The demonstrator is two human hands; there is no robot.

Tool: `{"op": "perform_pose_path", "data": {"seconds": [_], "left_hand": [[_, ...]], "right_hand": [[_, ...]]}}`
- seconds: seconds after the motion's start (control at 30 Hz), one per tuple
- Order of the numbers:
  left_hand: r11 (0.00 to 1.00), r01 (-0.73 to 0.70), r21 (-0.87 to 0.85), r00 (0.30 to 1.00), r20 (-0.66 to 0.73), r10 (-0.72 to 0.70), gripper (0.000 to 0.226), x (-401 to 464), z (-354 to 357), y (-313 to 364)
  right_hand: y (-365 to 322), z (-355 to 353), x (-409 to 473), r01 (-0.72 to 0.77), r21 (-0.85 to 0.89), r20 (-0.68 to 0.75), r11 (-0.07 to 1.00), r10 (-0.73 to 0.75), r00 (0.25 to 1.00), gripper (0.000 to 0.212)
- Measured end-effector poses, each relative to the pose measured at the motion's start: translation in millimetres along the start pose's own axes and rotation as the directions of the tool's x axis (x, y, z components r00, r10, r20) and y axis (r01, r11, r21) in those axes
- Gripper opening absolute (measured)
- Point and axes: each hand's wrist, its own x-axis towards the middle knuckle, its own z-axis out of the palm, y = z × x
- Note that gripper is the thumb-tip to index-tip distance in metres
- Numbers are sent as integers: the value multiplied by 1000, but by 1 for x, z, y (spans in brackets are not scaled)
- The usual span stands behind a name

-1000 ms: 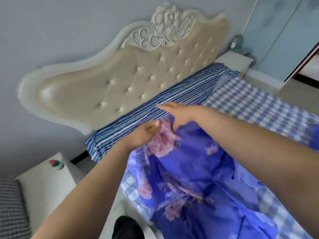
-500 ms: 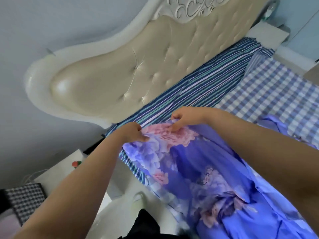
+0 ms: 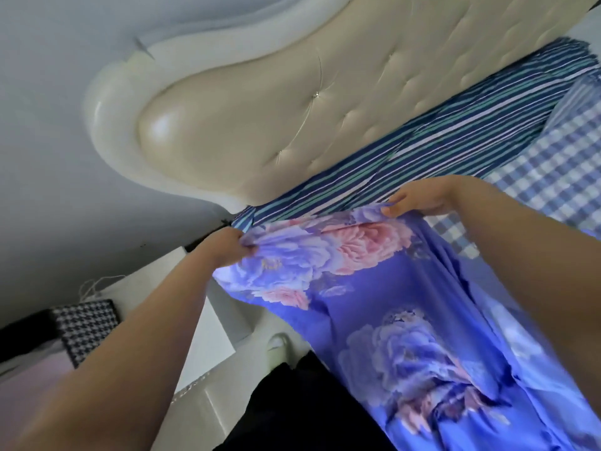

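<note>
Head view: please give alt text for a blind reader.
The left hand and right hand grip the edge of a blue floral sheet, stretched between them. Beyond lie a striped sheet, a checked sheet and a cream headboard.

Your bare left arm reaches up from the lower left of the frame, its left hand (image 3: 227, 247) pinching the top edge of the purple floral bedsheet (image 3: 374, 288). Your right hand (image 3: 419, 198), at centre right, grips the same edge with curled fingers.
</note>
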Motion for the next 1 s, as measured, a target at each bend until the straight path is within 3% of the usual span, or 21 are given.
{"op": "perform_pose_path", "data": {"seconds": [0.1,0.17,0.23,0.3,0.37,0.43,0.53,0.63,0.7,0.8,0.87,0.97,1.0], "left_hand": [[887,-18,-461,973,-212,-91,26,-8,15,0],[821,-34,-570,959,-250,-133,35,-14,22,3],[849,4,-529,956,-247,-158,40,-18,26,7],[907,58,-416,953,-249,-175,44,-18,27,8],[941,117,-317,946,-254,-203,47,-17,25,4],[962,186,-201,933,-270,-237,41,-16,24,-3],[949,265,-169,893,-328,-308,11,-17,25,-10],[897,331,-295,834,-353,-424,12,-17,32,-15],[852,367,-374,806,-329,-492,18,-17,38,-21],[820,356,-448,804,-300,-513,27,-18,47,-33],[829,316,-462,820,-307,-483,27,-18,51,-39],[833,247,-495,871,-264,-415,26,-14,56,-40],[826,230,-514,889,-235,-394,29,-12,56,-40]], "right_hand": [[4,-7,9,19,176,-38,984,-13,999,40],[3,-13,19,83,126,-196,989,-57,979,25],[3,-21,31,94,-120,-404,988,-135,905,24],[6,-25,44,96,-286,-561,953,-248,790,36],[10,-27,51,64,-367,-668,928,-311,676,36],[12,-27,51,-31,-479,-697,877,-358,621,26],[12,-28,56,-79,-613,-548,786,-351,760,21],[5,-16,55,-151,-715,-346,682,-159,925,28],[4,-10,56,-186,-757,-269,627,-39,962,29],[12,-14,61,-181,-533,-286,826,25,958,28],[14,-18,62,-186,-432,-488,883,-55,871,23],[7,-20,62,-272,-403,-810,874,-203,550,26],[4,-21,65,-301,-389,-841,871,-202,501,29]]}}
